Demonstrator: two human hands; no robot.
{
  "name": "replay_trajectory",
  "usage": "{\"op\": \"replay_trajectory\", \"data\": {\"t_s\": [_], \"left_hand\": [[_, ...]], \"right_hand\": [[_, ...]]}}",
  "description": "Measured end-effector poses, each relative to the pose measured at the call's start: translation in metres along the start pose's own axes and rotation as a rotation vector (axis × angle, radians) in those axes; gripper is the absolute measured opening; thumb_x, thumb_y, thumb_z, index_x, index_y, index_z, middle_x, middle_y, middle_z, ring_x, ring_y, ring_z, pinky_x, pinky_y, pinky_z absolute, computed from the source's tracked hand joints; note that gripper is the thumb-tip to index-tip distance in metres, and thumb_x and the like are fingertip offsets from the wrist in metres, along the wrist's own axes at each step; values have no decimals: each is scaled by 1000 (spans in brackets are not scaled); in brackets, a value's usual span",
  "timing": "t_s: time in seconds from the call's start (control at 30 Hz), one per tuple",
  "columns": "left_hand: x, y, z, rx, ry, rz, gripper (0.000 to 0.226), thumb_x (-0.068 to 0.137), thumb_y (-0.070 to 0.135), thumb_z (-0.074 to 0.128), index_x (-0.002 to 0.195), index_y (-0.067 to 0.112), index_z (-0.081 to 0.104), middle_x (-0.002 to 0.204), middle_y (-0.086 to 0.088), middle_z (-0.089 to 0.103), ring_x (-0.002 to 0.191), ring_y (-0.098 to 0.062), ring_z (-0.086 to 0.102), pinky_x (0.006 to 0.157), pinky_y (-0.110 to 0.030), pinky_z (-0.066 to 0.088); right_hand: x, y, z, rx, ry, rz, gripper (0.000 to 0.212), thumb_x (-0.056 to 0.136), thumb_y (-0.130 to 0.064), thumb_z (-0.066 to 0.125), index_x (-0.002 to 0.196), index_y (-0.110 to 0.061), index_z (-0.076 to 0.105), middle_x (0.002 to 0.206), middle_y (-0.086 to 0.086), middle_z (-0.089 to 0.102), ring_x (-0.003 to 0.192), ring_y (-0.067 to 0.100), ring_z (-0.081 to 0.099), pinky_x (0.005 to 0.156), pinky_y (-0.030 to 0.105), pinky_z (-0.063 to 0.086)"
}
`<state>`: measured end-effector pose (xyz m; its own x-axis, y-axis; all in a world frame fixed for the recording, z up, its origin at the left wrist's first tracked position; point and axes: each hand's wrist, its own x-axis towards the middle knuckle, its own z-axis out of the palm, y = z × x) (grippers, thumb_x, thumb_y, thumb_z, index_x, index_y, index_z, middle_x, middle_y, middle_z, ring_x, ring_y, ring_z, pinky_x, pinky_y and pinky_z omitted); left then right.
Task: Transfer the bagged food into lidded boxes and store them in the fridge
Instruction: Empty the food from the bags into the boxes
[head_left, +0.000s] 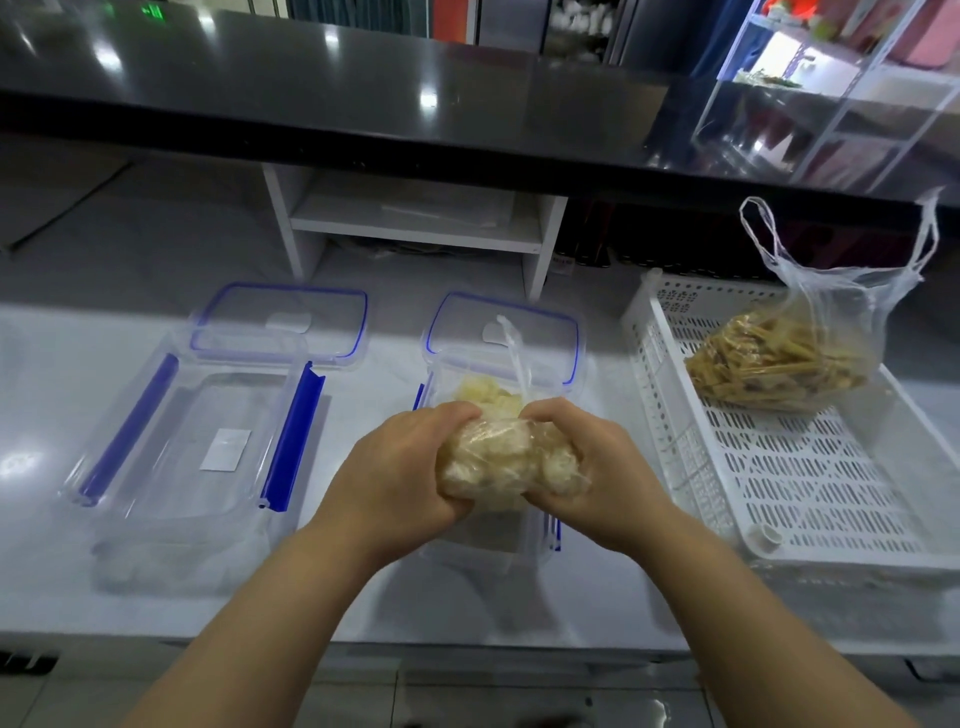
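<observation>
1. Your left hand (410, 467) and right hand (597, 467) squeeze the clear bag of pale food (506, 462) from both sides, just above the middle box (540, 540).
2. The bag's long axis runs left to right; its loose tail points away from you.
3. Some pale pieces (488, 395) already lie in that box. The left box (182, 441) is bare, both lids (283, 322) off.
4. The bag of yellow sticks (779, 364) waits in the white basket (810, 499), its long axis running left to right; nothing is stored yet.
</observation>
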<state>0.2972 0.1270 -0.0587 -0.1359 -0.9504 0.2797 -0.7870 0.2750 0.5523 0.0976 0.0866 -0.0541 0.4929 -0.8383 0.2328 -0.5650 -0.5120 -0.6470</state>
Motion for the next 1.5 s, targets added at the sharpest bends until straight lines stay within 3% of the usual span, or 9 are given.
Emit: {"op": "replay_trajectory", "data": {"t_s": [0.23,0.47,0.6,0.7,0.83,1.03,1.17,1.37,1.5], "left_hand": [[2,-6,-6,-52,-9,-31,64,64,25,70,125,24,53,110,10,51,93,3,43,75,-4,33],[5,-8,-4,60,-308,-77,92,64,51,77,141,36,29,132,18,33,122,-6,35,93,-20,36],[5,-4,2,148,-326,-49,89,69,30,73,143,35,25,136,13,34,124,-12,35,99,-22,37],[10,-3,7,220,-247,-35,73,69,24,68,134,35,37,125,10,45,109,-18,48,87,-32,47],[16,-7,17,226,-119,-1,66,58,16,74,119,26,51,108,2,56,85,-27,59,60,-35,49],[28,-11,29,183,-18,-49,72,53,6,78,111,29,41,101,-4,58,77,-30,59,54,-32,46],[32,-9,14,-13,8,-140,56,65,13,80,116,25,62,116,1,55,93,-22,59,75,-32,50],[29,1,-11,-154,11,-185,47,69,22,80,113,35,66,99,11,52,81,-2,50,70,-3,36],[28,7,-30,-151,0,-170,40,70,19,78,106,32,67,91,18,62,85,2,54,72,0,38]], "right_hand": [[8,-3,5,61,49,100,45,69,-31,78,110,-25,60,91,-13,63,83,10,60,72,16,46],[16,-1,2,-80,-113,218,47,71,-17,76,114,-26,57,105,-5,58,97,15,55,81,23,44],[12,-4,0,-174,-292,226,70,64,-20,80,124,-33,46,114,-10,52,102,11,51,86,27,46],[17,-4,5,-267,-339,185,80,63,-22,81,130,-37,39,123,-10,48,110,11,47,91,29,45],[25,0,17,-437,-169,89,51,72,-7,65,119,-21,51,108,1,50,94,26,53,74,39,49],[32,13,29,-315,53,119,49,64,4,66,108,-15,60,98,8,54,80,30,54,64,38,50],[38,9,10,-135,49,223,44,69,-11,77,109,-23,63,99,-2,57,93,19,56,73,11,39],[39,-16,-19,67,-28,279,45,63,-21,87,100,-33,64,93,-10,65,84,9,61,73,21,50],[37,-21,-29,190,-75,320,43,60,-17,88,91,-34,64,80,-7,67,72,10,64,65,29,56]]}}
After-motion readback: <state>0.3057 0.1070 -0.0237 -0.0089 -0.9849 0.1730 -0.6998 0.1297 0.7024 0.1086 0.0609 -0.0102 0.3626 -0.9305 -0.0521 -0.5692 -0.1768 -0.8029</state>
